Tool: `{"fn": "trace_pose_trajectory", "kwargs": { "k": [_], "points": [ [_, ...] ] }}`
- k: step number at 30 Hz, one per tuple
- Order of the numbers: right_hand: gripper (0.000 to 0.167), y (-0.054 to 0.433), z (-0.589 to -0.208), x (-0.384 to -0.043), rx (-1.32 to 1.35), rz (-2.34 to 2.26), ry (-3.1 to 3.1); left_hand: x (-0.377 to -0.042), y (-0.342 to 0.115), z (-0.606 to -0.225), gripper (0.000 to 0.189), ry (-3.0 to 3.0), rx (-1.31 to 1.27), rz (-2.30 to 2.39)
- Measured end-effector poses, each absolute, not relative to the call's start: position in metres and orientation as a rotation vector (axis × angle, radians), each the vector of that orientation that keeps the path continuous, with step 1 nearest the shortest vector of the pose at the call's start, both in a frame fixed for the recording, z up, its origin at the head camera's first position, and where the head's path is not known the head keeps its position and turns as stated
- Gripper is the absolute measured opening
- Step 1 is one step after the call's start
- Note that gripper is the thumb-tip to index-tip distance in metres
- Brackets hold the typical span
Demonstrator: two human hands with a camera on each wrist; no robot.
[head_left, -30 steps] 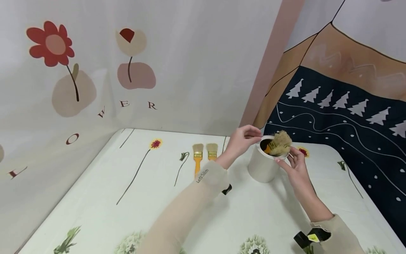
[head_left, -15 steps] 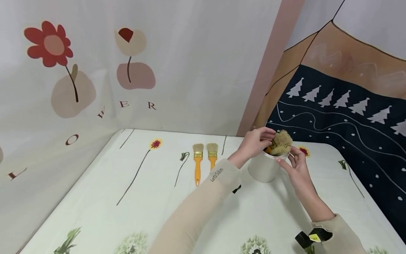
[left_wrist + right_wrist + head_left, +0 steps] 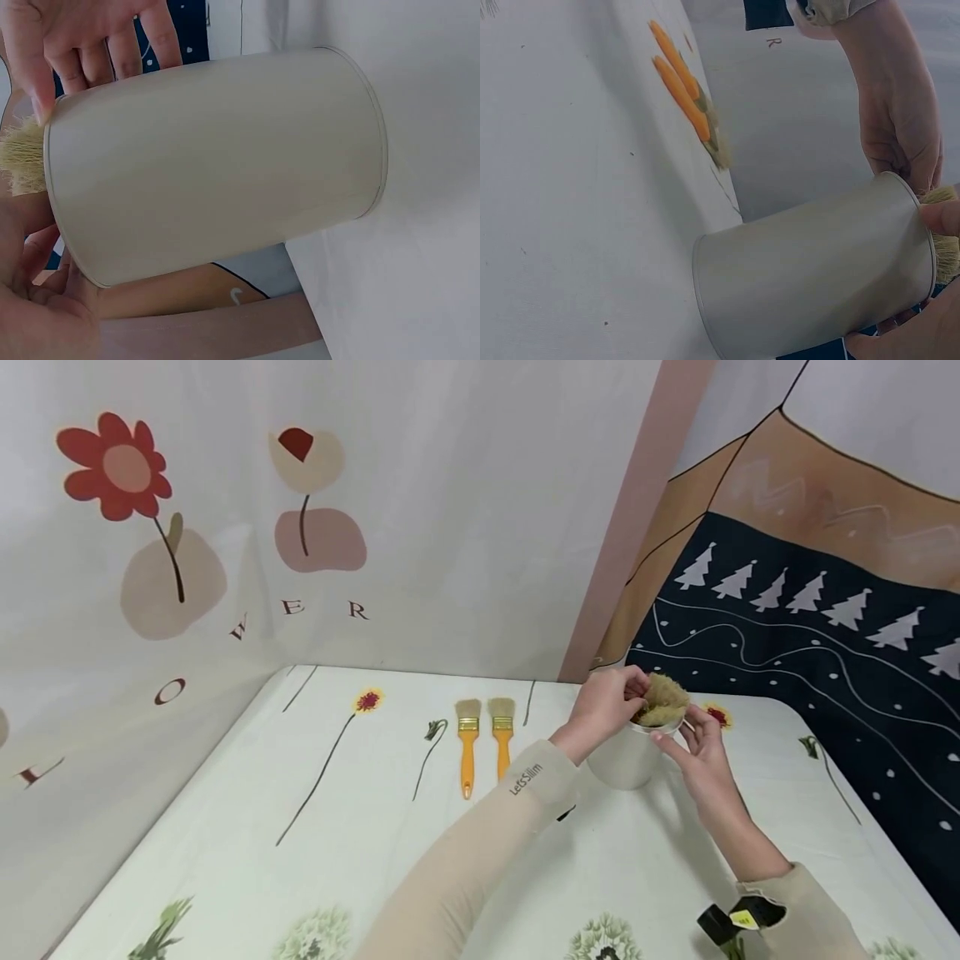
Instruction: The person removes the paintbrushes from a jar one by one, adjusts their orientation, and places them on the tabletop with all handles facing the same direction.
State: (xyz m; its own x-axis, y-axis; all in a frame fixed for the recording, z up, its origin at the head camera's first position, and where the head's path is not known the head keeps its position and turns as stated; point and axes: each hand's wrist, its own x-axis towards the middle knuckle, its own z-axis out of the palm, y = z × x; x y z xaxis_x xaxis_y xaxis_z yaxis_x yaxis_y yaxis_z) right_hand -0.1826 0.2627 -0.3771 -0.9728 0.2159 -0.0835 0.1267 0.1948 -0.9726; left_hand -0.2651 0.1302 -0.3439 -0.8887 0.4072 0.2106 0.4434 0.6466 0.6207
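Observation:
A plain white cylindrical canister [image 3: 626, 760] stands upright on the table at the right in the head view. Pale bristles of paintbrushes [image 3: 666, 700] stick up from its mouth. My right hand [image 3: 705, 760] holds the canister by its right side near the rim, thumb in front and fingers behind. At the left of the mouth, my left hand [image 3: 607, 702] has its fingers curled in against a paintbrush; the fingertips are partly hidden. Both wrist views show the canister wall [image 3: 217, 165] up close, with my right thumb [image 3: 941, 217] over the rim.
Two paintbrushes [image 3: 467, 743] with orange handles lie side by side on the table [image 3: 225, 860], left of the canister. The tablecloth has printed flowers. A pale printed curtain [image 3: 450, 527] hangs behind, and a dark tree-patterned cloth [image 3: 810, 652] at the right.
My left hand has moved right from beside the canister to its mouth, and its fingers have curled in at the bristles. My right hand has stayed on the canister.

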Motion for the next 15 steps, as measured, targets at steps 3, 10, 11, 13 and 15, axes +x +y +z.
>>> {"fn": "trace_pose_trajectory", "kwargs": {
  "k": [3, 10, 11, 13, 15],
  "points": [
    [0.087, 0.263, -0.377, -0.182, -0.349, 1.912, -2.378, -0.264, 0.130, -0.344, 0.011, -2.798, -0.743, -1.076],
    [0.084, 0.260, -0.376, -0.183, -0.303, 1.906, -2.370, -0.265, 0.123, -0.343, 0.009, -2.740, -0.781, -1.297],
    [0.084, 0.260, -0.376, -0.183, -0.301, 1.904, -2.370, -0.266, 0.122, -0.343, 0.010, -2.723, -0.783, -1.349],
    [0.083, 0.261, -0.377, -0.184, -0.308, 1.901, -2.370, -0.266, 0.120, -0.343, 0.011, -2.689, -0.785, -1.451],
    [0.083, 0.262, -0.378, -0.183, -0.315, 1.900, -2.372, -0.265, 0.119, -0.342, 0.012, -2.659, -0.777, -1.536]
  ]
}}
